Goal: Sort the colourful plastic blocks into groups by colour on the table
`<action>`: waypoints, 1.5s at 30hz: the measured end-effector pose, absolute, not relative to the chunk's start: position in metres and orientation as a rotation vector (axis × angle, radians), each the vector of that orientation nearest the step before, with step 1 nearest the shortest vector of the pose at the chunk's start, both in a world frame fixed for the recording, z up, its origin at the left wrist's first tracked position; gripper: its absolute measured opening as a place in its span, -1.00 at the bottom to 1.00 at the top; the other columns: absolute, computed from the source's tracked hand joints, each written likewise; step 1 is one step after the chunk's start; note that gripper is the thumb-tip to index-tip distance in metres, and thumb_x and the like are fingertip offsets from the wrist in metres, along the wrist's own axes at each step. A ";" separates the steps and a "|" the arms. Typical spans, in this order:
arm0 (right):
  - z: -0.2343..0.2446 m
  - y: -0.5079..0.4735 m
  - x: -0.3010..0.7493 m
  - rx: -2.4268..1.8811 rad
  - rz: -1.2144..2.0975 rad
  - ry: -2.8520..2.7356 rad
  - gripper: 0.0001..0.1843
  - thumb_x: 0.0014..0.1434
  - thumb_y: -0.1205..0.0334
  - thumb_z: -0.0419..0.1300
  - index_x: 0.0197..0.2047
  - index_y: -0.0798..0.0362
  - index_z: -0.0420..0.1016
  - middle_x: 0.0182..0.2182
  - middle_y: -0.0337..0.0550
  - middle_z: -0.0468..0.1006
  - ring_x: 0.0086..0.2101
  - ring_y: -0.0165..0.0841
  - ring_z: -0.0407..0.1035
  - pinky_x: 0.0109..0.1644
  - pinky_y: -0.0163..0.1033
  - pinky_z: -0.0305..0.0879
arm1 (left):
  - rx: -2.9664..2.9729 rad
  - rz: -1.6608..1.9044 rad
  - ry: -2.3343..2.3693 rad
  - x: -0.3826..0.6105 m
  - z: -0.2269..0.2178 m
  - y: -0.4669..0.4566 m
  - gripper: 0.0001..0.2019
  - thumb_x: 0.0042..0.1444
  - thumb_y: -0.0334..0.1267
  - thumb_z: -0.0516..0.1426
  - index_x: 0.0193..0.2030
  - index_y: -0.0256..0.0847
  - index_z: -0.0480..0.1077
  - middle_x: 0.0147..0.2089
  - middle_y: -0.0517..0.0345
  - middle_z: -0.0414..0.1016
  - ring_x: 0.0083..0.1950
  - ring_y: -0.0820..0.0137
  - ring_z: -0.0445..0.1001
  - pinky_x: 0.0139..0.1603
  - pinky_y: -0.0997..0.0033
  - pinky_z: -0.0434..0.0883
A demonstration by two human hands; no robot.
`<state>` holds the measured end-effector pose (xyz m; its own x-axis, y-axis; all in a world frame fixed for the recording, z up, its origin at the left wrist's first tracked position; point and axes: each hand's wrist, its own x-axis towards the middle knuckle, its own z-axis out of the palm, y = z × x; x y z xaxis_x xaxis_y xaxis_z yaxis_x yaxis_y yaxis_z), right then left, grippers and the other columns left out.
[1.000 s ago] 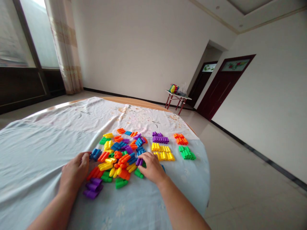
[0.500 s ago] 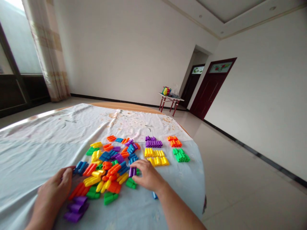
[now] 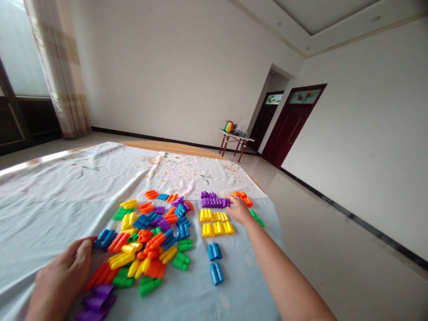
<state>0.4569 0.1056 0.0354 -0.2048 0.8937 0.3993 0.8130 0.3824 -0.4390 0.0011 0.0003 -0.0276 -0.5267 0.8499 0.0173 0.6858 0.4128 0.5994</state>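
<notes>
My right hand [image 3: 238, 208] reaches out to the right end of a row of purple blocks [image 3: 214, 202], its fingers closed on the end purple block. Below that row lie two rows of yellow blocks [image 3: 217, 221]. A small orange group [image 3: 246, 198] and green blocks [image 3: 258, 219] sit just beyond the hand, partly hidden by it. Two blue blocks [image 3: 215, 261] lie near my forearm. My left hand [image 3: 63, 276] rests open on the cloth at the left edge of the mixed pile of coloured blocks [image 3: 150, 236], next to loose purple blocks [image 3: 95, 302].
A pale cloth [image 3: 60, 196] covers the round table, whose edge drops away at the right. Across the tiled floor stands a small red-legged table [image 3: 236, 136] with coloured things on it. Dark doors [image 3: 289, 122] are at the back right and a curtain [image 3: 56, 67] at the left.
My right hand lifted a purple block from the pile's near edge and carried it away to the purple row. Two blue blocks it had covered now show. The left hand stayed put.
</notes>
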 end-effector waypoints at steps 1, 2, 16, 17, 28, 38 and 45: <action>0.035 0.110 0.457 -1.464 0.176 -2.060 -0.56 -0.06 0.54 0.12 -0.06 0.14 0.42 -0.12 -0.02 0.47 -0.06 -0.26 0.33 0.09 -0.13 0.21 | 1.332 0.804 2.379 0.000 -0.029 0.001 -0.40 0.11 0.14 -0.30 0.01 -0.08 0.36 -0.07 -0.05 0.50 -0.04 0.10 0.43 -0.07 0.18 0.33; 0.035 0.113 0.455 -1.467 0.177 -2.077 -0.56 -0.06 0.54 0.13 -0.06 0.13 0.43 -0.12 -0.03 0.47 -0.06 -0.26 0.33 0.10 -0.14 0.20 | 1.332 0.799 2.375 0.000 -0.029 0.001 -0.39 0.11 0.14 -0.30 0.01 -0.08 0.36 -0.08 -0.05 0.50 -0.04 0.11 0.43 -0.06 0.18 0.32; 0.025 0.164 0.407 -1.532 0.281 -2.292 -0.51 -0.03 0.51 0.13 -0.01 -0.03 0.43 0.00 -0.19 0.46 0.03 -0.29 0.28 0.14 -0.18 0.13 | 1.313 0.740 2.355 0.019 -0.001 -0.010 -0.37 0.09 0.09 -0.34 0.02 -0.15 0.34 0.00 -0.09 0.46 0.08 0.09 0.36 0.08 0.16 0.27; 0.024 0.165 0.407 -1.532 0.286 -2.303 -0.50 -0.03 0.52 0.13 -0.01 -0.03 0.43 0.00 -0.19 0.46 0.02 -0.29 0.28 0.14 -0.19 0.13 | 1.312 0.741 2.355 0.020 0.000 -0.010 -0.37 0.09 0.09 -0.34 0.02 -0.15 0.34 0.00 -0.09 0.46 0.08 0.09 0.36 0.08 0.17 0.27; 0.033 0.156 0.399 -1.474 0.270 -2.284 -0.54 -0.07 0.56 0.13 -0.09 0.01 0.47 -0.05 -0.15 0.48 -0.01 -0.30 0.32 0.12 -0.19 0.17 | 1.334 0.785 2.349 0.018 -0.006 -0.009 -0.39 0.10 0.09 -0.34 0.01 -0.13 0.34 0.00 -0.09 0.46 0.09 0.09 0.35 0.10 0.18 0.24; 0.055 0.067 0.354 -1.080 0.400 -2.208 -0.70 0.09 0.40 0.12 -0.09 0.03 0.46 -0.18 -0.16 0.50 -0.15 -0.37 0.38 0.00 -0.23 0.27 | 1.334 0.836 2.342 0.023 0.000 -0.012 -0.47 0.14 0.02 -0.27 0.01 -0.15 0.35 -0.02 -0.10 0.47 0.10 0.11 0.35 0.08 0.18 0.25; 0.032 0.014 0.331 -1.057 0.434 -2.254 -0.71 0.04 0.44 0.18 -0.15 0.03 0.49 -0.19 -0.15 0.51 -0.12 -0.33 0.35 0.02 -0.20 0.24 | 1.361 0.896 2.324 0.028 0.005 -0.016 -0.50 0.16 -0.01 -0.27 -0.03 -0.14 0.37 -0.06 -0.11 0.49 0.06 0.11 0.38 0.01 0.15 0.30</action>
<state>0.3306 0.0136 0.0321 -0.4994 0.7768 0.3836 0.5791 0.6286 -0.5192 0.0281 -0.0163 0.0051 -0.5049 0.8617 0.0509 0.6729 0.3561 0.6484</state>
